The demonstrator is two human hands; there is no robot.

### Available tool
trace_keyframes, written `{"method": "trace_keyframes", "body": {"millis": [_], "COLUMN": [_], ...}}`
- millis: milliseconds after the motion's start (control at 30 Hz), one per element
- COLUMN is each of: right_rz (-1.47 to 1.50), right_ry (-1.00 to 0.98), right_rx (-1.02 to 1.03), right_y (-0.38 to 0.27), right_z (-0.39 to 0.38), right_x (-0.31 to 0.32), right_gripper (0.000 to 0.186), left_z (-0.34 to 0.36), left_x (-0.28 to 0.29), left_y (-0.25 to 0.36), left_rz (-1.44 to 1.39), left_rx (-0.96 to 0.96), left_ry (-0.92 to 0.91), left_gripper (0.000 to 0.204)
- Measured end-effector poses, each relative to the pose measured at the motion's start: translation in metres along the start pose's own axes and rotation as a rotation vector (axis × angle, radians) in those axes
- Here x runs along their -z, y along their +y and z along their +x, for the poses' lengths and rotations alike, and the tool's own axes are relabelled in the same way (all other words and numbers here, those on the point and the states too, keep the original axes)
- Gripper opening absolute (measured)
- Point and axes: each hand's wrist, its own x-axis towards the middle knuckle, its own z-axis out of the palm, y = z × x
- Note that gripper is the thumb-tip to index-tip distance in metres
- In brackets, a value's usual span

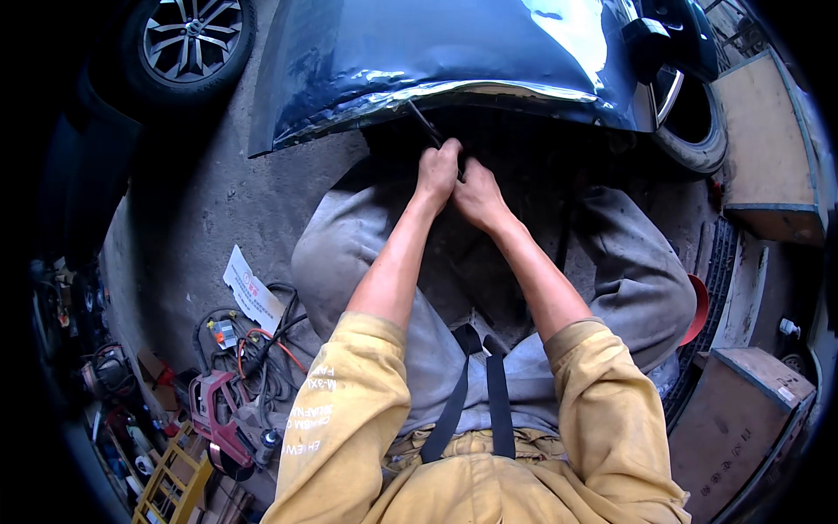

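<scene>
A dark blue car body panel fills the top middle, with a bent, creased lower edge. A slim dark bar-like tool reaches up to that edge, its tip against or just under the metal; I cannot tell which. My left hand is closed around the tool's near part. Just below and to the right, my right hand is also closed on its lower end, close beside the left. The fists hide most of the handle, so the tool's exact kind does not show.
A wheel stands at the upper left, a tire at the upper right. Wooden boxes line the right. Left lie a white card, tangled cables, a red-pink tool frame and a yellow ladder-like frame.
</scene>
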Motion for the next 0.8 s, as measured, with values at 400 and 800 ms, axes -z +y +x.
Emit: {"method": "trace_keyframes", "body": {"millis": [400,800], "right_rz": [-0.042,-0.056], "right_ry": [0.023,0.035], "right_rx": [0.055,0.001], "right_y": [0.008,0.008], "right_z": [0.013,0.008], "right_x": [-0.006,-0.016], "right_gripper": [0.040,0.041], "left_z": [0.008,0.015], "left_x": [0.000,0.012], "left_y": [-0.002,-0.021], "left_rz": [0.026,0.183], "left_rx": [0.012,-0.144], "left_ry": [0.047,-0.005], "left_gripper": [0.039,0.031]}}
